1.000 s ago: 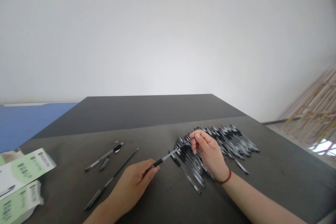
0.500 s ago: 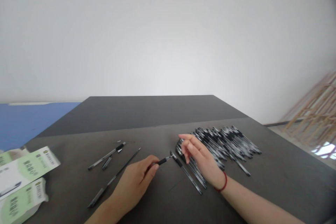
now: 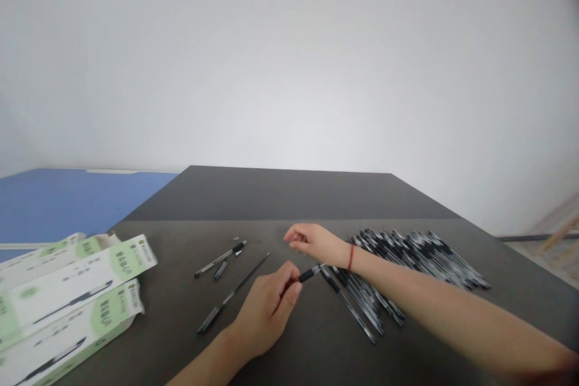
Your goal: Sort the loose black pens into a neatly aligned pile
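My left hand (image 3: 268, 309) is closed around a pen (image 3: 310, 274), whose black grip and clear tip stick out past the thumb toward the right. Above the table, my right hand (image 3: 312, 239) stretches leftward with loosely bent fingers; it looks open and I see nothing in it. Left of my left hand lies a thin dark refill (image 3: 248, 277) with a clear, dark-ended piece (image 3: 210, 319) at its near end. Farther left are a black-gripped pen barrel (image 3: 220, 259) and a small cap (image 3: 220, 269). A single pen (image 3: 350, 307) rests beneath my right forearm, beside the other pens.
A large heap of black-and-clear pens (image 3: 425, 259) covers the right side of the dark table (image 3: 289, 193). White and green pen boxes (image 3: 81, 289) are stacked at the left edge. Beyond them is a blue surface (image 3: 90, 199), and a white wall stands behind.
My right hand has moved left, away from the pen heap, its forearm now crossing over the pens. My left hand still holds the pen. The view has turned left, showing more of the boxes.
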